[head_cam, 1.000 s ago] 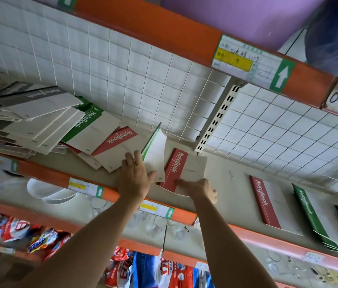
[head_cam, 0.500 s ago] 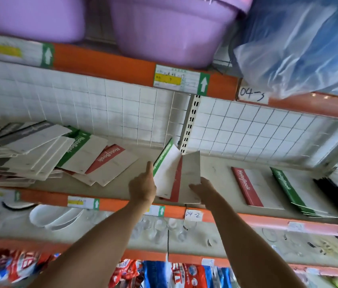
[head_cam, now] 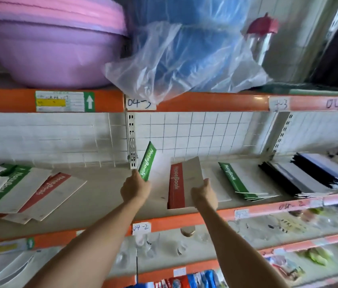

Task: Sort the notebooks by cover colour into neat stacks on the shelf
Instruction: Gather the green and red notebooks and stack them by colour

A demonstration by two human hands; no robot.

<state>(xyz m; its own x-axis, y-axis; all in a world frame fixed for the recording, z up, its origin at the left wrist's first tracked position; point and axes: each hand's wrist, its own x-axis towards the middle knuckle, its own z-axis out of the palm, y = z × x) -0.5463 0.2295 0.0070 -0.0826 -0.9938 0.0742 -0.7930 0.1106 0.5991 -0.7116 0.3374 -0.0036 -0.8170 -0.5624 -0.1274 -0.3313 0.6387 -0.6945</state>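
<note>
The left hand (head_cam: 135, 189) grips a green notebook (head_cam: 147, 164), tilted up above the shelf (head_cam: 105, 196). The right hand (head_cam: 203, 192) pinches a red notebook (head_cam: 177, 187) by its edge. A green pile (head_cam: 236, 179) lies just right.

- Both forearms are bare and reach up and forward from the bottom edge, rising toward the middle of the view and drawing closer together as they go.
- The left hand (head_cam: 135, 189) sits slightly higher than the right, back of the hand toward the camera, fingers curled away out of sight, pinching the lower corner of a green notebook (head_cam: 147, 164) that tilts upright.
- The right hand (head_cam: 204, 193) is just right of it and apart from it, wrist bent, thumb up along the right edge of a red notebook (head_cam: 176, 185), fingers hidden underneath.
- The hands do not touch.
</note>
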